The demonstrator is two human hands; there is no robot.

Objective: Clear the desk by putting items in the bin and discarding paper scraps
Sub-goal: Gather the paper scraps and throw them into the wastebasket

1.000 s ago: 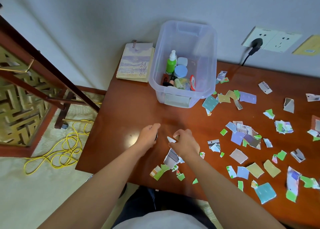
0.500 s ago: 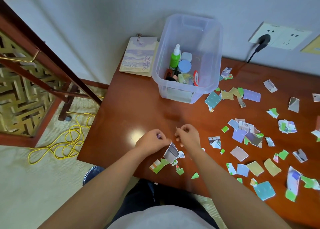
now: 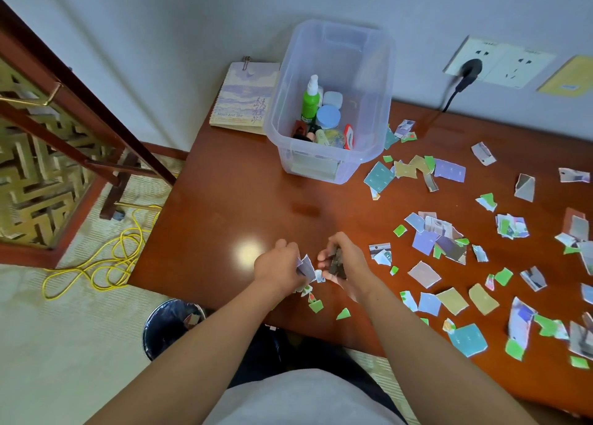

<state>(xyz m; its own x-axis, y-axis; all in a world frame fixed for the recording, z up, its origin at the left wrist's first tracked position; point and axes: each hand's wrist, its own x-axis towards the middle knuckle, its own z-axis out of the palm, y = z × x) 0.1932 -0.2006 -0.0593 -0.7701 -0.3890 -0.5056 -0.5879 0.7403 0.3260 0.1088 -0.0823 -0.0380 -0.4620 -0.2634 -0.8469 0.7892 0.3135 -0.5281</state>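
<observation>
Both hands work near the desk's front edge. My left hand (image 3: 278, 266) grips a small bunch of paper scraps (image 3: 306, 266), purple and white. My right hand (image 3: 345, 257) pinches a dark scrap (image 3: 337, 264) close beside them. A few green scraps (image 3: 316, 305) lie under and just in front of the hands. Many coloured paper scraps (image 3: 430, 241) are scattered over the right half of the wooden desk (image 3: 250, 193). A clear plastic bin (image 3: 333, 103) at the back holds a green spray bottle (image 3: 309, 98), a blue-lidded jar (image 3: 328, 117) and other small items.
A notebook (image 3: 245, 98) lies left of the bin against the wall. A dark-lined waste basket (image 3: 171, 326) stands on the floor below the desk's front left corner. A yellow cable (image 3: 96, 261) coils on the floor. A plug (image 3: 467, 74) sits in the wall socket.
Both hands have drawn back toward the front edge and lifted scraps off the desk; the left now holds a bunch. The view tilted down, showing the waste basket.
</observation>
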